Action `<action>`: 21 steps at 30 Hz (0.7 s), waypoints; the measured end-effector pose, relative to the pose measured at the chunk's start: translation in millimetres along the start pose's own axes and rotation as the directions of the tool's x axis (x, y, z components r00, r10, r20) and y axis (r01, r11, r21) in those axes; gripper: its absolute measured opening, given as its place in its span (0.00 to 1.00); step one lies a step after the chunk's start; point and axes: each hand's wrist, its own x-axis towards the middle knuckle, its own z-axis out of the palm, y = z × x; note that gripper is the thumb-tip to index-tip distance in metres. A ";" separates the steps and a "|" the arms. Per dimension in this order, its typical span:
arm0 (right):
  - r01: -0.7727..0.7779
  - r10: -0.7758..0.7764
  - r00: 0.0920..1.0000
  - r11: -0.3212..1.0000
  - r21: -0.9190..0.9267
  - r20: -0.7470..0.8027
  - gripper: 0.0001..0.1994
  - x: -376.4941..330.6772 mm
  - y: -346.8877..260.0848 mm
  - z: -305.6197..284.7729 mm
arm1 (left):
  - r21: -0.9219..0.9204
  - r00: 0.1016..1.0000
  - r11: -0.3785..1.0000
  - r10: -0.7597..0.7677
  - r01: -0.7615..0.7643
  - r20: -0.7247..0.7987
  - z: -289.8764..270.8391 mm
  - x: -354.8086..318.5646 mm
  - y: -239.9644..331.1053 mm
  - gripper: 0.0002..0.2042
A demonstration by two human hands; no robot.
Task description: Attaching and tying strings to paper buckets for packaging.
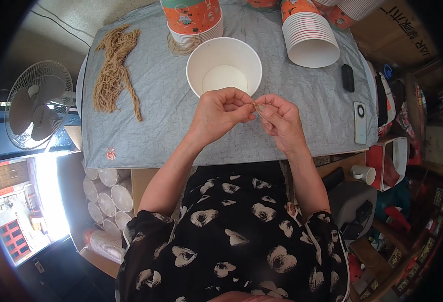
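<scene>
On table (166, 116), bucket (224, 63) upright, mouth up

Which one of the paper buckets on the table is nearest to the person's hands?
The white-lined paper bucket, just beyond the left hand and right hand; it stands singly, while the others sit farther back, mostly in nested stacks.

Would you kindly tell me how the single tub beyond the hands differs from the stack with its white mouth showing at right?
The single tub stands alone; the stack is several nested together. The single tub is upright, mouth up; the stack lies on its side, mouth toward the viewer. The single tub shows its white inside; the stack also shows an orange printed outside. Both are round-mouthed and white within.
</scene>
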 end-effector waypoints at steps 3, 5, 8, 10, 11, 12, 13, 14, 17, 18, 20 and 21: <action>0.022 -0.022 1.000 1.000 -0.020 0.008 0.07 0.0 0.5 0.2 | -0.027 0.999 0.999 -0.036 0.036 0.017 -0.9 0.6 1.7 0.07; 0.017 -0.017 1.000 0.999 -0.033 0.002 0.07 0.8 1.2 2.2 | -0.023 0.999 0.999 -0.042 0.042 0.018 -1.8 -0.1 2.4 0.07; 0.008 -0.008 1.000 1.000 -0.006 0.000 0.06 1.1 2.5 1.4 | -0.028 0.999 0.998 -0.049 0.049 0.014 0.1 0.2 3.7 0.06; 0.001 -0.001 1.000 1.000 0.017 -0.007 0.06 0.9 4.7 1.7 | -0.037 0.999 0.998 -0.051 0.051 0.008 0.2 0.2 3.6 0.06; -0.005 0.006 1.000 0.999 0.039 -0.014 0.05 0.7 5.3 1.9 | -0.037 0.999 0.999 -0.039 0.040 0.019 -0.1 0.1 2.6 0.06; -0.006 0.006 1.000 0.999 0.039 -0.013 0.05 0.8 5.1 2.6 | -0.037 0.999 0.999 -0.028 0.029 0.030 -0.4 0.0 1.6 0.07; -0.016 0.017 1.000 0.998 0.064 -0.017 0.05 0.9 4.6 3.7 | -0.038 0.999 0.999 -0.028 0.029 0.029 -0.7 0.0 0.2 0.07; -0.026 0.028 0.999 0.996 0.089 -0.022 0.04 1.0 4.5 4.4 | -0.054 0.999 0.998 -0.015 0.017 0.036 -1.3 0.0 -1.5 0.07; -0.018 0.021 1.000 0.992 0.122 -0.019 0.04 0.9 8.5 3.9 | -0.087 0.999 0.996 -0.015 0.018 0.039 -0.4 0.0 -0.6 0.07; -0.019 0.021 1.000 0.992 0.122 -0.018 0.04 0.6 8.3 4.5 | -0.103 0.999 0.994 -0.027 0.031 0.035 0.1 -0.2 0.2 0.07; -0.013 0.017 0.999 0.992 0.123 -0.030 0.04 -0.3 7.6 5.6 | -0.101 0.999 0.995 -0.026 0.028 0.030 0.6 -0.6 0.6 0.07; -0.014 0.017 0.999 0.992 0.123 -0.029 0.04 -0.8 7.6 5.6 | -0.098 0.999 0.995 -0.024 0.026 0.026 0.8 -0.7 0.6 0.07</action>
